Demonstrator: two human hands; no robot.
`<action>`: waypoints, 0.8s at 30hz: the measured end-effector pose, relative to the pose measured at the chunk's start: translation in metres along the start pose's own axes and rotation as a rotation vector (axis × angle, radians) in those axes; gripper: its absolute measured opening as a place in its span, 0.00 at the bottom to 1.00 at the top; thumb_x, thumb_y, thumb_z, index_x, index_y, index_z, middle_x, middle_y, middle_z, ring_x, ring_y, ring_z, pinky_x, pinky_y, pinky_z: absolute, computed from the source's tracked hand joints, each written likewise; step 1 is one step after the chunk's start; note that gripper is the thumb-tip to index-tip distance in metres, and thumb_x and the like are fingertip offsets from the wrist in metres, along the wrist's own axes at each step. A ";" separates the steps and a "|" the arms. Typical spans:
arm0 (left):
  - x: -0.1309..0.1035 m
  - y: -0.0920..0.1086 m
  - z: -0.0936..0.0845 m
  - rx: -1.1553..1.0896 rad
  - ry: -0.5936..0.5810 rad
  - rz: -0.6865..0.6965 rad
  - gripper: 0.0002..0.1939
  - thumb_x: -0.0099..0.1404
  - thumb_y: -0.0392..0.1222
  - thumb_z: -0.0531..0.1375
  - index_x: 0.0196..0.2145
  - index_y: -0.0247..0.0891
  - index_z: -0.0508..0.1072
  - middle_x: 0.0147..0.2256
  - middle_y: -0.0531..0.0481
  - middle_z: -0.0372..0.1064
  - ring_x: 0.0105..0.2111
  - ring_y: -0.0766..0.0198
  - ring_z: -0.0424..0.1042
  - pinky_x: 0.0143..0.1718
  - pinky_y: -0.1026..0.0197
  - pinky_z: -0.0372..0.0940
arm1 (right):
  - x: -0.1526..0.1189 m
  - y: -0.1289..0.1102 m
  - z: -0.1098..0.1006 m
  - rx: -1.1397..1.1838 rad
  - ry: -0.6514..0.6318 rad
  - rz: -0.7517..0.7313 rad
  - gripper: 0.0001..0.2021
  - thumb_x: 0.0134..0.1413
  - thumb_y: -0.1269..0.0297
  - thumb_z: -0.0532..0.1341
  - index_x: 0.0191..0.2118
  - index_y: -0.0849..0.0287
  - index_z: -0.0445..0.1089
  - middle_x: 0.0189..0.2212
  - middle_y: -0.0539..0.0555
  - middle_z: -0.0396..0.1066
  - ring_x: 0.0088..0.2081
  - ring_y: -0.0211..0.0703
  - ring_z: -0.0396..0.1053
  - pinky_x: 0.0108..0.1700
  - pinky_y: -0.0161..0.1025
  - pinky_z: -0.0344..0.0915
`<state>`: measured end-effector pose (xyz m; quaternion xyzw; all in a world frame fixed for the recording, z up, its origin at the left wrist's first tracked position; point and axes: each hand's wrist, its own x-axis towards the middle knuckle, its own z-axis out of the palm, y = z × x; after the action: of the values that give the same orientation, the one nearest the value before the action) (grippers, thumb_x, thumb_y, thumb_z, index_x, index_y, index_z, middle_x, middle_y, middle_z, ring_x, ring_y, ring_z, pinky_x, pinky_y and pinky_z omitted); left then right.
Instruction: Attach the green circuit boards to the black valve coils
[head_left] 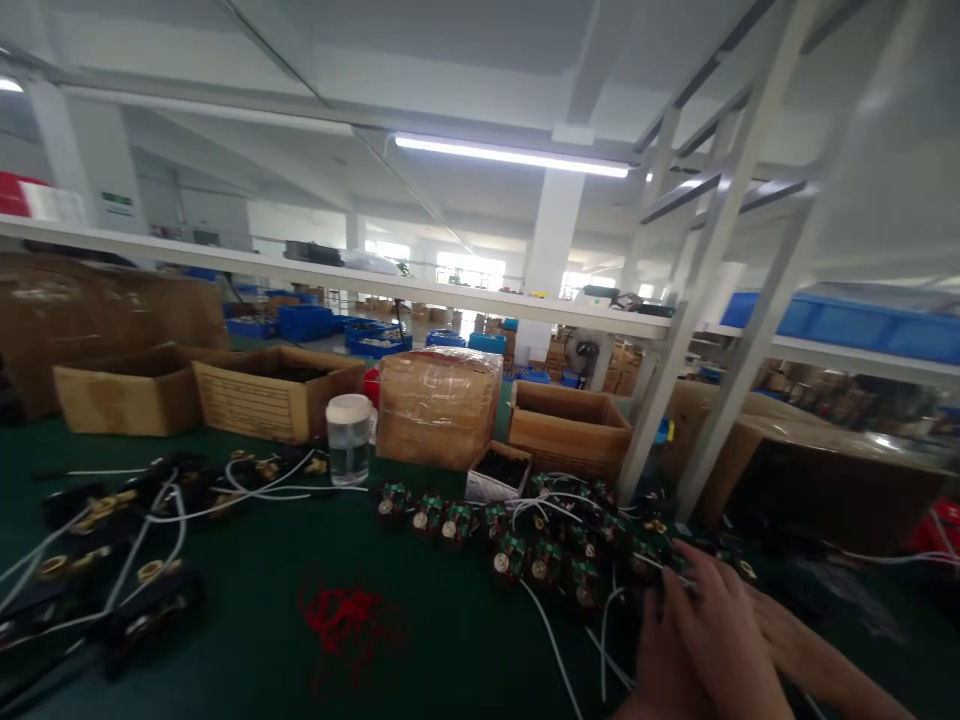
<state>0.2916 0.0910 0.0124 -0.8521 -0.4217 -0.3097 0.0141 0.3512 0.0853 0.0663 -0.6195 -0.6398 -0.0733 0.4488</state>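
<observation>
My left hand (712,625) reaches to the lower right, over the near end of a group of small circuit-board assemblies (546,560). Its fingers are bent together around something dark that I cannot make out, beside a thin white cable. My right hand (776,615) lies just behind it, largely covered, with its fingers hidden. The assemblies have green boards, round pale parts and white cables (551,640) trailing toward me. Blur softens both hands.
Black units with brass fittings and white cables (161,590) spread over the left. Red threads (341,615) lie on the green table (270,570). Behind stand a white-lidded clear jar (349,455), a wrapped carton (439,410), open cartons (277,400) and metal shelf posts (720,240).
</observation>
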 end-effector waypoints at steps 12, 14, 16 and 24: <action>-0.131 -0.240 -0.192 0.178 -0.012 -0.376 0.53 0.50 0.32 0.70 0.70 0.45 0.52 0.69 0.40 0.53 0.68 0.44 0.55 0.68 0.42 0.54 | -0.078 -0.136 0.084 -0.101 -0.267 -0.304 0.31 0.55 0.74 0.58 0.64 0.46 0.60 0.60 0.61 0.64 0.60 0.61 0.63 0.58 0.59 0.63; -0.112 -0.269 -0.207 0.273 -0.085 -0.310 0.55 0.47 0.34 0.71 0.69 0.42 0.53 0.69 0.37 0.52 0.68 0.42 0.53 0.68 0.41 0.50 | -0.059 -0.159 0.095 -0.149 -0.394 -0.358 0.36 0.53 0.73 0.61 0.67 0.43 0.57 0.65 0.59 0.59 0.65 0.63 0.56 0.61 0.61 0.59; -0.091 -0.278 -0.207 0.307 -0.187 -0.167 0.54 0.47 0.35 0.72 0.69 0.43 0.54 0.70 0.37 0.52 0.69 0.43 0.52 0.69 0.42 0.46 | -0.040 -0.169 0.107 -0.199 -0.467 -0.399 0.36 0.54 0.69 0.65 0.67 0.45 0.56 0.67 0.61 0.57 0.66 0.65 0.53 0.62 0.62 0.56; -0.037 -0.247 -0.157 0.249 -0.387 -0.016 0.56 0.42 0.37 0.74 0.67 0.41 0.59 0.62 0.35 0.63 0.61 0.40 0.63 0.66 0.43 0.52 | -0.022 -0.133 0.144 -0.441 -0.432 -0.331 0.25 0.64 0.65 0.60 0.66 0.58 0.60 0.59 0.71 0.66 0.59 0.66 0.64 0.57 0.63 0.62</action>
<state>0.0138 0.1788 0.0609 -0.8838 -0.4585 -0.0861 0.0355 0.1637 0.1329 0.0288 -0.5907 -0.7805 -0.1490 0.1405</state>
